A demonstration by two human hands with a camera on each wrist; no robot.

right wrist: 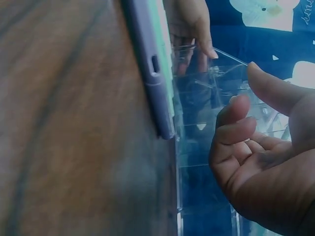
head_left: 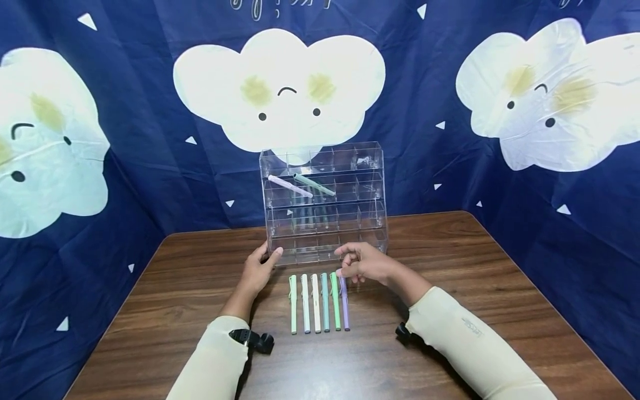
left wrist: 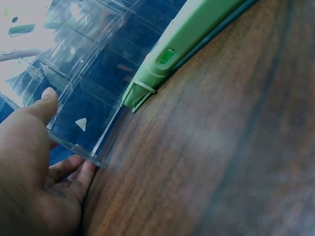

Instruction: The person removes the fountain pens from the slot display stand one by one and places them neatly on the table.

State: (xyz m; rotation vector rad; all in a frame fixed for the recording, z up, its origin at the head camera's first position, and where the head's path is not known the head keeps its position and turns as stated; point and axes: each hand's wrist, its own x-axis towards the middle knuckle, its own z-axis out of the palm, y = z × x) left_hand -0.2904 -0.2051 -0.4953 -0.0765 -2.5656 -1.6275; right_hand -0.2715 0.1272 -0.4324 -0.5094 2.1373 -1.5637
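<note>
A clear stepped display rack (head_left: 352, 219) stands on the table, with a lavender pen (head_left: 290, 186) and a dark teal pen (head_left: 314, 184) lying slanted in an upper tier. My left hand (head_left: 257, 272) grips its lower left corner, thumb at the front and the other fingers tucked beneath the edge in the left wrist view. In front of the rack, several capped pens lie side by side, from a light green pen (head_left: 293, 305) to a purple pen (head_left: 345, 308). My right hand (head_left: 367, 264) hovers over the purple pen's clip end, fingers loosely bent and holding nothing.
The row between the end pens includes a pale blue pen (head_left: 305, 305), a cream pen (head_left: 316, 305), a teal pen (head_left: 325, 305) and a bright green pen (head_left: 335, 305). A blue cloth with cloud prints (head_left: 420, 166) surrounds the brown wooden table (head_left: 190, 289).
</note>
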